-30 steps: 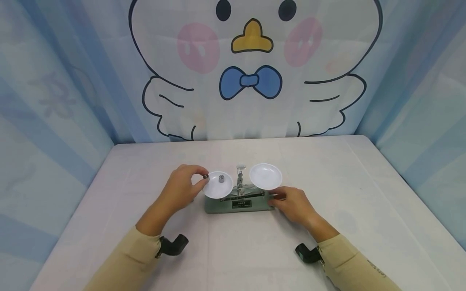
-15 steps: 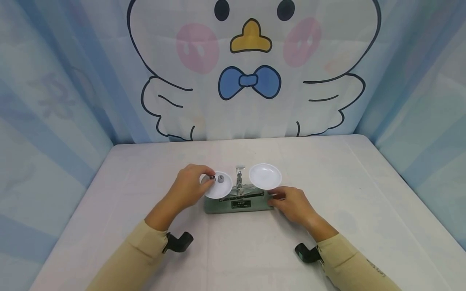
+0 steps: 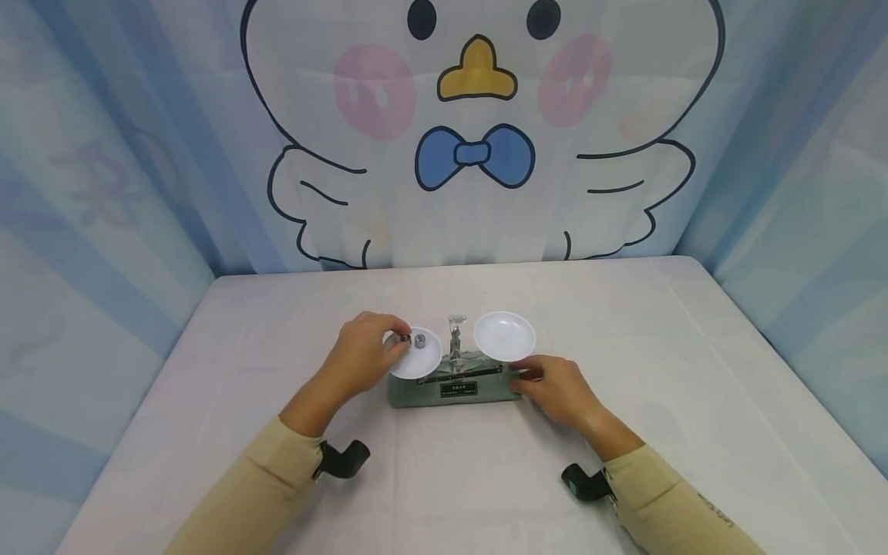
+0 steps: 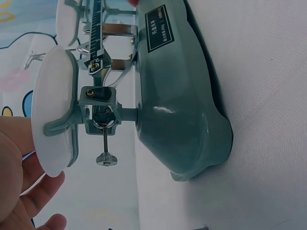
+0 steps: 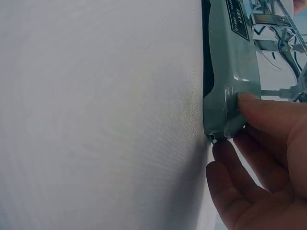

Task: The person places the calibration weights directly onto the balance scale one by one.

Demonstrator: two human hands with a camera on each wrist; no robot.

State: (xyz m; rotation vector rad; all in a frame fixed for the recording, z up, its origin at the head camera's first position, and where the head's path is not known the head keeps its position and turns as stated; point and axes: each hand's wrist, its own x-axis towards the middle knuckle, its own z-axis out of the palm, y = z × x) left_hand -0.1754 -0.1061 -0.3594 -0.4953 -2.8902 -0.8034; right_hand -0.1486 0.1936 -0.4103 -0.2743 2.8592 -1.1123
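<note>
Small metal piece [image 3: 405,338] is over the left pan [image 3: 425,364], pinched in my left hand [image 3: 361,353]; looks hard, maybe slippery, so I'd take it by its sides. My right hand [image 3: 555,388] grips the end of the green base [image 3: 416,394], my pick too: stiff, probably heavy, while that pan likely tips easily.

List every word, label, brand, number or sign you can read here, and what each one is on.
Nothing reads clearly enough to quote.
Black label on the front of the scale: a line of larger characters and smaller print, too blurred to read.
Ruler strip on the scale: tick marks show, but any numbers are too small to read.
Right sleeve: dark print, too small and blurred to read.
</note>
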